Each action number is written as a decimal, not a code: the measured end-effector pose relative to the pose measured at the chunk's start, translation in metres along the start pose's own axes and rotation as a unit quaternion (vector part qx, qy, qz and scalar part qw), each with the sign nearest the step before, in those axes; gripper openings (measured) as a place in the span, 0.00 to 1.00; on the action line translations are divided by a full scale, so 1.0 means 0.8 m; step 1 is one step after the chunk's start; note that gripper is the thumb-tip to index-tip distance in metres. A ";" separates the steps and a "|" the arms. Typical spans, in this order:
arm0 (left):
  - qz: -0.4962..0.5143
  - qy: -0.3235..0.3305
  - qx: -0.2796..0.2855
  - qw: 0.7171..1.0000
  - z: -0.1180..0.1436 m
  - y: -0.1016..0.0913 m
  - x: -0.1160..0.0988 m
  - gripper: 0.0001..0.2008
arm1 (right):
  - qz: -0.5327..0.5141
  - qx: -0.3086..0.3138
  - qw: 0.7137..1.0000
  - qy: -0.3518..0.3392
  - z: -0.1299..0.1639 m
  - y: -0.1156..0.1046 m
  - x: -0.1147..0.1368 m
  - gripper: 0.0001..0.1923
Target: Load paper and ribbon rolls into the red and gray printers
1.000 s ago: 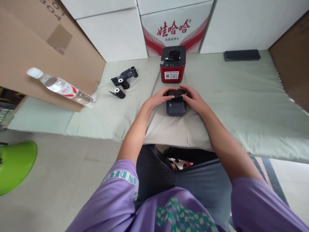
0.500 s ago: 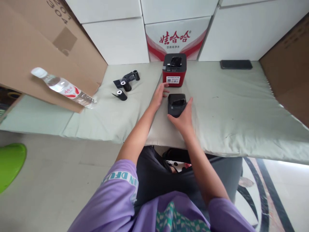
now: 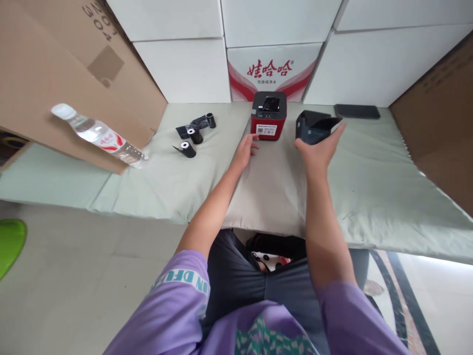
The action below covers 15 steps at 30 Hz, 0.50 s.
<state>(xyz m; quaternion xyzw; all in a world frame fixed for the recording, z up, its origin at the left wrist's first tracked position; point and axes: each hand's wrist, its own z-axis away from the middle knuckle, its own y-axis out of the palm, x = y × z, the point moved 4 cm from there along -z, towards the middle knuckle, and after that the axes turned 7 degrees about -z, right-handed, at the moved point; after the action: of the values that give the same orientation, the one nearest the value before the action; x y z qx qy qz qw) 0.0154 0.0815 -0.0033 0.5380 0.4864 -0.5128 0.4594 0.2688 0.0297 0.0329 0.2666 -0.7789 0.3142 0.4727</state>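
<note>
My right hand (image 3: 318,150) grips a small black box-shaped device (image 3: 309,127) from its near side, thumb on the left and fingers on the right. A dark flap or sheet sticks out of the device's top toward the right. To its left stands a red box-shaped device (image 3: 268,118) with a black top, a white label and shiny black film showing in its top opening. Just in front of the red device, my left hand (image 3: 244,152) rests low over the cloth, fingers apart and holding nothing. Its fingertips are close to the label side; whether they touch is unclear.
Several small black rolls (image 3: 195,136) lie on the cloth-covered surface (image 3: 162,182) to the left. A water bottle (image 3: 105,138) leans by a cardboard box (image 3: 74,74). White cartons (image 3: 181,69) line the back, with a black phone-like slab (image 3: 356,111) at right.
My right hand has carried the black device right and away from me, from in front of the red device to its right side. My left hand has stayed nearly still.
</note>
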 end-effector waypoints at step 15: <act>-0.011 0.010 -0.003 1.000 -0.003 0.000 0.009 0.18 | 0.150 -0.004 0.989 0.005 -0.055 0.043 -0.011 0.64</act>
<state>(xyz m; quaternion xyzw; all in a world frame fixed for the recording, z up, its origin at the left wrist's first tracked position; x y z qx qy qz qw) 0.0160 0.0839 -0.0104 0.5365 0.4980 -0.5111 0.4505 0.2732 0.0862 0.0326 0.1432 -0.8088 0.3801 0.4254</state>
